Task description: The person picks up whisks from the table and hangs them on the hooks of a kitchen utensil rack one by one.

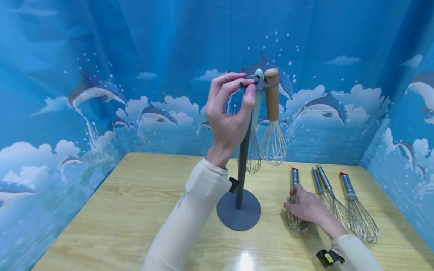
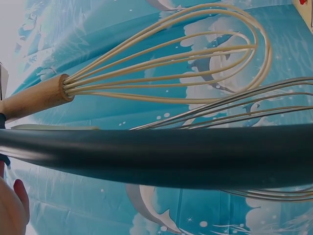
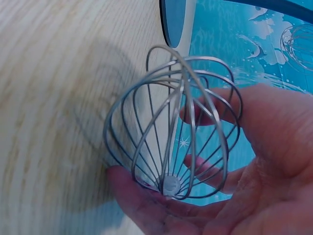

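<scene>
In the head view my left hand (image 1: 228,116) pinches an arm at the top of a dark whisk stand (image 1: 242,169) between thumb and fingers. From the same top hang a wooden-handled whisk (image 1: 272,101) and a pale green-handled whisk (image 1: 256,113), partly behind the pole. Only fingertips of that hand show in the left wrist view, where the pole crosses in front of the whisks. To the right, my right hand (image 1: 306,206) grips a metal whisk (image 3: 183,122) around its wires near the handle. Its handle (image 1: 295,176) points away from me, with a red end.
Right of my right hand lie two slim metal whisks (image 1: 326,180) and a larger red-tipped whisk (image 1: 361,216). The stand's round base (image 1: 239,216) rests on the wooden table (image 1: 135,218). A blue dolphin-print curtain (image 1: 190,49) surrounds the table's back and sides.
</scene>
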Demonstrator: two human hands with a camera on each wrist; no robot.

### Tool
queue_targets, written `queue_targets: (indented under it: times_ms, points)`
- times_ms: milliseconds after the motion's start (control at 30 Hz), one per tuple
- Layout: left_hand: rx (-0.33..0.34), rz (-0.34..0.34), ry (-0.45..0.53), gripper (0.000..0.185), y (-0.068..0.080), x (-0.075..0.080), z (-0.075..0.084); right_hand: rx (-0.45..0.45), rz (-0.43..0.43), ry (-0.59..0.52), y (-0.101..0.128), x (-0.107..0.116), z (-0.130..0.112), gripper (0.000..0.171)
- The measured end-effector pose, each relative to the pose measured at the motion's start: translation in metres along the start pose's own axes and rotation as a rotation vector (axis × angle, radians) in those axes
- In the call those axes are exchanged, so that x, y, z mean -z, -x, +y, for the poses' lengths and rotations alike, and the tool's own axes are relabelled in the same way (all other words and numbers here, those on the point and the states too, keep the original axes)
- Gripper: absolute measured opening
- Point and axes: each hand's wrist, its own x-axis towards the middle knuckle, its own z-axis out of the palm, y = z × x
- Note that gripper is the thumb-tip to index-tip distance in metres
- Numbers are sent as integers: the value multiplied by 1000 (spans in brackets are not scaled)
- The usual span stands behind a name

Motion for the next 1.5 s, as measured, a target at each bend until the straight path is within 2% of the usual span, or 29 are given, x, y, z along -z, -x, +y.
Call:
queue_targets:
  times_ms: [233, 367, 533, 700, 1100, 1333, 1500]
  points:
    - [19, -4, -8, 17, 0, -1, 0, -27, 33, -33, 0, 0, 6, 50]
    - [27, -21, -31, 20, -1, -1, 0, -52, 57, -91, 2, -2, 8, 53]
    - [11, -43, -47, 19, -1, -1, -1, -71, 128, -146, 4, -3, 8, 58]
    - [-7, -61, -71, 19, -2, -1, 0, -54, 240, -206, 10, 0, 5, 61]
    - [2, -67, -93, 20, -3, -1, 1, -24, 586, -381, 26, 9, -15, 65]
    - [1, -61, -94, 20, -3, -2, 1, 115, 816, -523, 35, 13, -28, 59]
    - [-2, -55, -95, 20, -3, -2, 0, 212, 911, -567, 42, 18, -38, 58]
